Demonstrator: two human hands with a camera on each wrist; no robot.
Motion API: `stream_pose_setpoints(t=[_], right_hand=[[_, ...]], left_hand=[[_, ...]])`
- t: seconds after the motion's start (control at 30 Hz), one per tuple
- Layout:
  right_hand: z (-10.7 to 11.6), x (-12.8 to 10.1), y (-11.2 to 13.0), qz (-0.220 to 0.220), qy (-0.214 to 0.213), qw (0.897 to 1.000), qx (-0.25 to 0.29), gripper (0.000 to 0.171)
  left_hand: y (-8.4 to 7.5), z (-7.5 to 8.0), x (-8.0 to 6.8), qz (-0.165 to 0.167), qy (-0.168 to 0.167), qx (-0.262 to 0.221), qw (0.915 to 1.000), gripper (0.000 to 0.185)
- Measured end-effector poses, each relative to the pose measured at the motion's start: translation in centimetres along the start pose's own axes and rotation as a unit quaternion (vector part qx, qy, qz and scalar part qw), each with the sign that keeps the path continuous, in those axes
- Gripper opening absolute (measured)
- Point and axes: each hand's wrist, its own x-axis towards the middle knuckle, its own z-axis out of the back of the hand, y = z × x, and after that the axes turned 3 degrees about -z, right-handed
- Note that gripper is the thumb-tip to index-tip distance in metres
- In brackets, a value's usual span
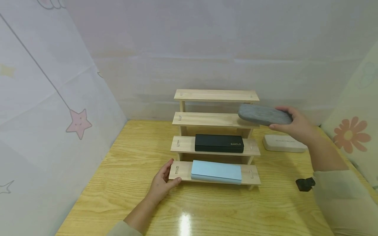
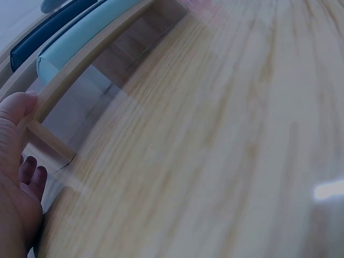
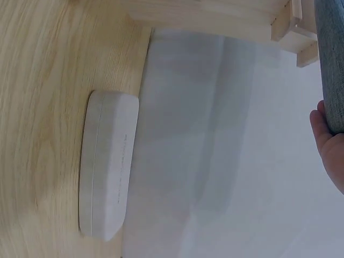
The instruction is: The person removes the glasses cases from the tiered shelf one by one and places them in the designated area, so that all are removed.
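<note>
Four stepped shelves make up a light wooden rack [image 1: 217, 95], standing on a wood-grained table [image 1: 133, 154]; at its right side the right hand [image 1: 296, 126] holds a grey case [image 1: 262, 114] by one end, thumb on the near side and fingers on the far side; the case lies roughly level, its free end pointing left over the right part of the second shelf from the top [image 1: 203, 119] (whether it touches the wood, I cannot tell). The left hand [image 1: 160, 183] grips the left end of the lowest shelf [image 1: 184, 170], its thumb at the front edge; in the left wrist view the other fingers curl below the board.

On that lowest shelf rests a light blue case [image 1: 216, 171], set lengthwise; one step higher, a black case [image 1: 219, 143] with lettering near its right end lies lengthwise too; to the right of the rack, on the table, sits a whitish case [image 1: 284, 143] with faint print, below the right hand in the head view; nearer the person is a small black object [image 1: 305, 184], too small to identify; a pale backdrop [image 1: 206, 59] hangs behind, with a pink star [image 1: 79, 123] at left and an orange flower [image 1: 352, 134] at right.
</note>
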Motion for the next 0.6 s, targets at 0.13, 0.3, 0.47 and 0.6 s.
stream_pose_setpoints(t=[0.13, 0.3, 0.47, 0.6], right_hand=[[0.6, -0.4, -0.8, -0.01, 0.009, 1.0, -0.008, 0.093], [1.2, -0.9, -1.9, -0.008, -0.013, 1.0, -0.021, 0.092], [1.6, -1.5, -2.9, -0.007, -0.032, 0.999, -0.032, 0.091], [1.9, -1.8, -3.6, -0.012, -0.031, 0.999, -0.039, 0.091]], left_hand=[[0.0, 0.0, 0.0, 0.001, -0.001, -0.002, 1.0, 0.083], [0.0, 0.0, 0.0, -0.003, 0.001, -0.008, 1.0, 0.083], [0.0, -0.1, 0.0, -0.004, 0.0, -0.018, 0.9998, 0.083], [-0.1, -0.1, 0.0, -0.012, 0.001, -0.017, 0.9998, 0.083]])
